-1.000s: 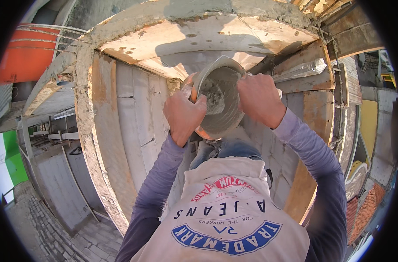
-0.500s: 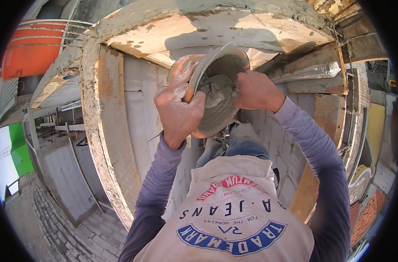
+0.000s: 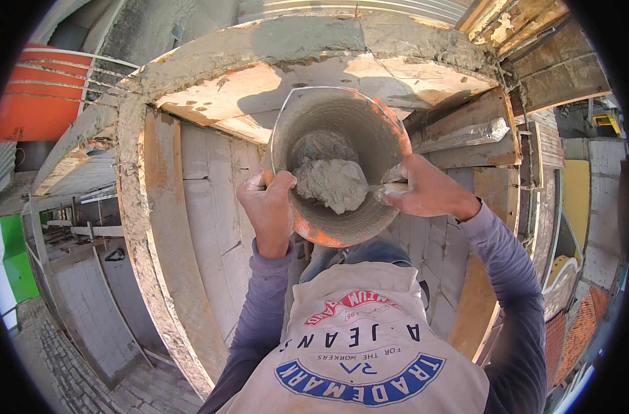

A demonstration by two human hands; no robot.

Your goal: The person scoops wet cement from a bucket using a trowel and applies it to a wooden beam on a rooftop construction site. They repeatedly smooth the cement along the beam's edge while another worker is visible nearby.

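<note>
Head view: there was one bucket (image 3: 321, 234), scuffed orange and caked grey, mouth facing the camera, with one lumpy heap of grey mix (image 3: 335, 183) inside. It was held out beyond the pale shirt (image 3: 370, 338), between two bare hands, left hand (image 3: 266, 207) and right hand (image 3: 425, 190), fingers gripping opposite sides of its rim.

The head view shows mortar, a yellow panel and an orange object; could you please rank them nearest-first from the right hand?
From the right hand, as pictured:
1. Mortar, in the bucket, just left.
2. Yellow panel, toward the right edge.
3. Orange object, upper left.
</note>
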